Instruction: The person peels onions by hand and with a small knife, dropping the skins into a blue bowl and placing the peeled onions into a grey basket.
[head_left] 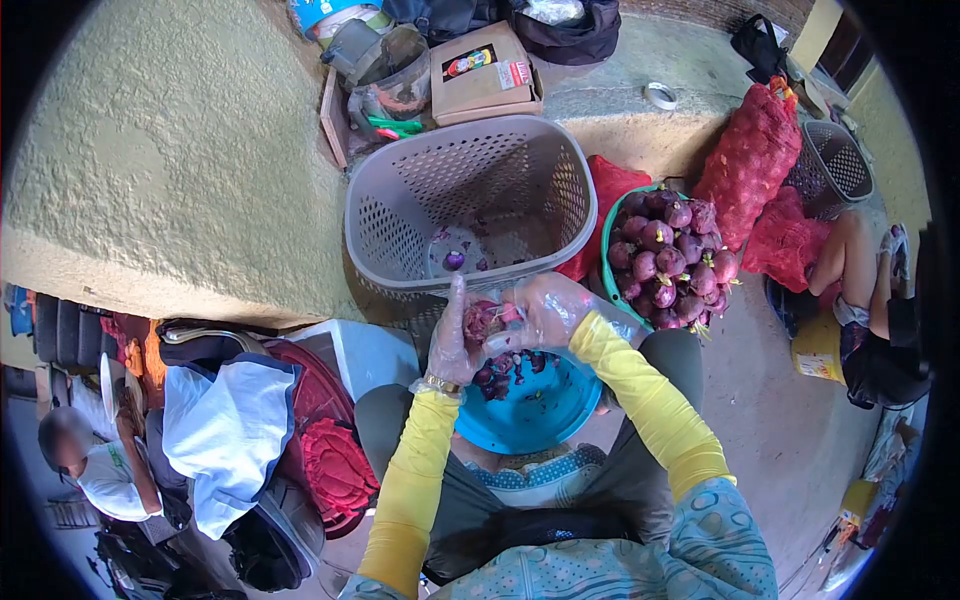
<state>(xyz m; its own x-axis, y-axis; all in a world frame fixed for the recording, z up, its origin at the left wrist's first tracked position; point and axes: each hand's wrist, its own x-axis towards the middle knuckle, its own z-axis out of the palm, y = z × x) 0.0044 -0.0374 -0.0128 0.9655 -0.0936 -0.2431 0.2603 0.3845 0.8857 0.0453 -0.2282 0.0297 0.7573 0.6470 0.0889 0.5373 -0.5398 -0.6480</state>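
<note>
Our two gloved hands meet at the centre of the frame, hemmed in closely. Directly above them stands a grey basket, its rim nearly touching our fingers. Below them sits a blue bowl between our knees. To the right, a green tub heaped with purple onions blocks the way. Open concrete floor lies at lower right; bare wall fills the upper left.
</note>
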